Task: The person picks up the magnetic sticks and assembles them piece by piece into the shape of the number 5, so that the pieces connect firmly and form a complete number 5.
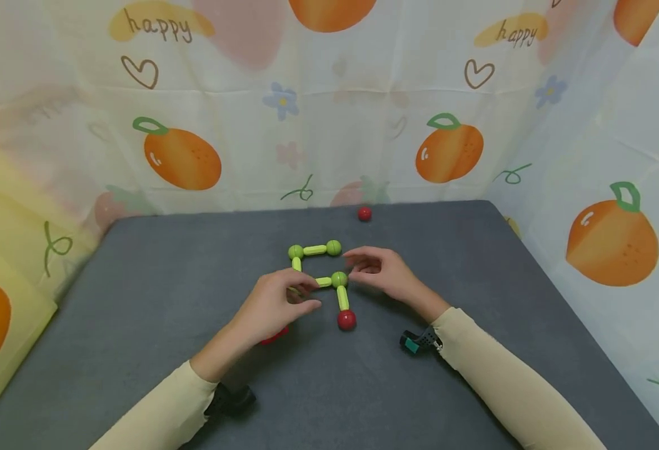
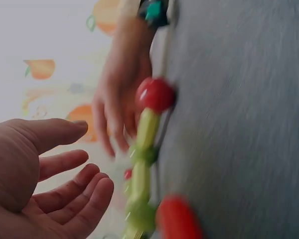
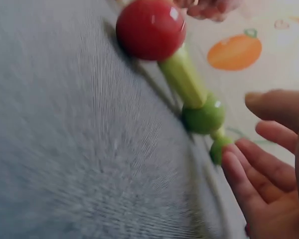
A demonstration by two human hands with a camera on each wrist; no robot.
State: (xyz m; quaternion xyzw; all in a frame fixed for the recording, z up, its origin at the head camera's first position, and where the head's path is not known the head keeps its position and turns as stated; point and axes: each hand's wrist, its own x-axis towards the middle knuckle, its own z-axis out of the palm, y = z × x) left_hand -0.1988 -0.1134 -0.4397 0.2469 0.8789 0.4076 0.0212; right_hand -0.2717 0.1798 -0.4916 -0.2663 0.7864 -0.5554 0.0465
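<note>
A chain of green balls and yellow-green rods lies on the table, with a green ball (image 1: 339, 279) at its right bend and a red ball (image 1: 346, 320) at its near end. Over the chain's left part hovers my left hand (image 1: 277, 301), fingers apart and loosely bent, holding nothing; it hides some of the chain. Just right of the green ball, my right hand (image 1: 382, 272) has its thumb and fingers spread with nothing between them. Whether its fingertips touch the chain, I cannot tell. A red piece (image 2: 178, 219) lies beside the chain, mostly covered by my left hand in the head view.
A loose red ball (image 1: 365, 214) sits near the far edge of the dark grey table (image 1: 194, 250). Behind it hangs a curtain (image 1: 239, 150) printed with oranges. Dark straps with cameras are on both wrists.
</note>
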